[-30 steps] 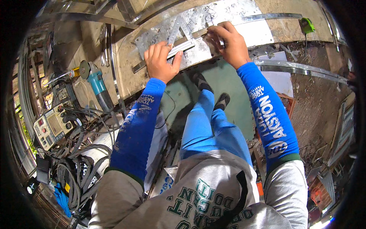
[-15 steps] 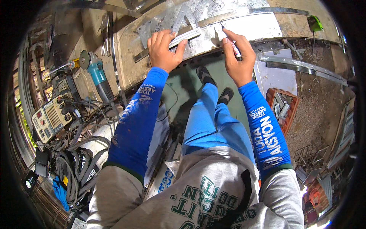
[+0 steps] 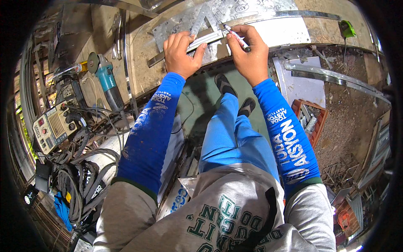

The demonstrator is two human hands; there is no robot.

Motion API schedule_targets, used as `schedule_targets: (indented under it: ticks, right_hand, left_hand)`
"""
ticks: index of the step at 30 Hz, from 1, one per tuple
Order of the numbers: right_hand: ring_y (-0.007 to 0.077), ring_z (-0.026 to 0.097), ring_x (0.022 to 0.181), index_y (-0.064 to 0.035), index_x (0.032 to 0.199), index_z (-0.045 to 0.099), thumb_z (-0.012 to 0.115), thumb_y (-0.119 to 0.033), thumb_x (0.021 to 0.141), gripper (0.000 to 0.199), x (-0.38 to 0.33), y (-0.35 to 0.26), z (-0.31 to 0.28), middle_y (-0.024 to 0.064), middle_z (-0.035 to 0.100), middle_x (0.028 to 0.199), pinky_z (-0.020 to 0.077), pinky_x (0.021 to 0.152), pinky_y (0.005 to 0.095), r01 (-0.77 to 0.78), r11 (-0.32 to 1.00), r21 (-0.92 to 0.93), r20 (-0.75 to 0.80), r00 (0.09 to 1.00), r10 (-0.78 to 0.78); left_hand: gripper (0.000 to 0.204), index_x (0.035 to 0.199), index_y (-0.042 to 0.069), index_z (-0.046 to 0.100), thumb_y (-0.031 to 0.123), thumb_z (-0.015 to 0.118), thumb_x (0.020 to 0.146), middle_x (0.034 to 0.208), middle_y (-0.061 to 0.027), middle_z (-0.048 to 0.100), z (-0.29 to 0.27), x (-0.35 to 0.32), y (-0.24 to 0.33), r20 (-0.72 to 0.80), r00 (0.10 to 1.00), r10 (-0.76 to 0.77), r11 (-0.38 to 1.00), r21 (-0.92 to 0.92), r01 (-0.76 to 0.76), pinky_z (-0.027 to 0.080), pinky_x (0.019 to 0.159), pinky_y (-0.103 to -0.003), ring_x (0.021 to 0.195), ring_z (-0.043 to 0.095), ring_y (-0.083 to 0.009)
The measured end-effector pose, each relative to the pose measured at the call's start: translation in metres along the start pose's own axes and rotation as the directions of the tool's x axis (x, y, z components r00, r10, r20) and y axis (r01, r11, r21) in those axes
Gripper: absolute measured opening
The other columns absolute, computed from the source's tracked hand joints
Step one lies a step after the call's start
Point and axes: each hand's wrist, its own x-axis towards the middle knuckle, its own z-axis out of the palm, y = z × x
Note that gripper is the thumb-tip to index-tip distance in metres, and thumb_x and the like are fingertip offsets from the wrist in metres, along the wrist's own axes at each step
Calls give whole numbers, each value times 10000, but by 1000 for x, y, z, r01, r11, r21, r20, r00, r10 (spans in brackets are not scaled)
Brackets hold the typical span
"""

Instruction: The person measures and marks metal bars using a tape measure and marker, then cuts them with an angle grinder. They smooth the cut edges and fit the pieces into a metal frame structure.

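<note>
White marker (image 3: 236,38) pinched between right fingers (image 3: 248,31), metal square (image 3: 211,37) gripped under left fingers (image 3: 178,40)

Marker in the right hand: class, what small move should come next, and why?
Probably draw the marker along the triangular square: the right hand has its tip close beside one edge, and the left hand holds the square on the metal strip.

Looks like a metalworking workshop, judging by a teal-and-black angle grinder (image 3: 110,84) with a round disc; nearer than that grinder, a boxy cream machine (image 3: 54,128) with knobs and coiled black cables (image 3: 64,185); right of it, a long silver metal strip (image 3: 310,14) on a worn wooden counter (image 3: 331,33).
</note>
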Motion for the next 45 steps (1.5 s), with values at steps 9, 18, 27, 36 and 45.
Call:
schedule_targets:
  ticks: [9,18,27,36,45]
  right_hand:
    - [243,768,844,-39,1089,712,784,-165,936,211,1,2,4,150,785,956,588,772,363,-30,1000,6,23,999,30]
    - [234,754,805,-28,1049,708,749,-108,910,166,1,-9,-4,150,774,921,584,753,359,-25,998,-64,53,998,29]
    - [280,718,883,-16,1065,734,692,-29,941,131,-10,-32,-33,150,728,987,566,811,365,125,980,-152,-29,991,-131]
    - [373,701,1042,-150,1342,671,690,-31,909,450,56,-16,-64,181,617,1258,598,857,472,189,739,-647,314,949,32]
    - [363,691,1038,-132,1209,700,663,-15,847,382,105,10,-89,149,615,1153,603,838,473,455,616,-643,565,825,-20]
  left_hand:
    - [331,1004,66,689,270,877,825,1120,-126,714,-2,2,3,10,1000,6,1000,8,-6,448,926,-447,1035,650,-333]
    - [337,1026,61,695,255,881,823,1127,-137,720,-1,5,2,6,1000,6,1000,10,-6,458,931,-446,1040,660,-336]
    - [314,1047,38,692,207,863,845,1151,-156,718,-3,3,5,32,999,-31,999,-9,31,479,946,-462,1047,657,-368]
    - [279,1131,-16,658,177,775,968,1214,-232,701,-2,-13,-12,-89,980,-179,964,-214,156,522,977,-494,1100,651,-438]
    - [274,1152,-11,638,191,746,1001,1273,-227,674,-13,-21,6,-72,934,-350,867,-403,294,510,1038,-458,1168,655,-411]
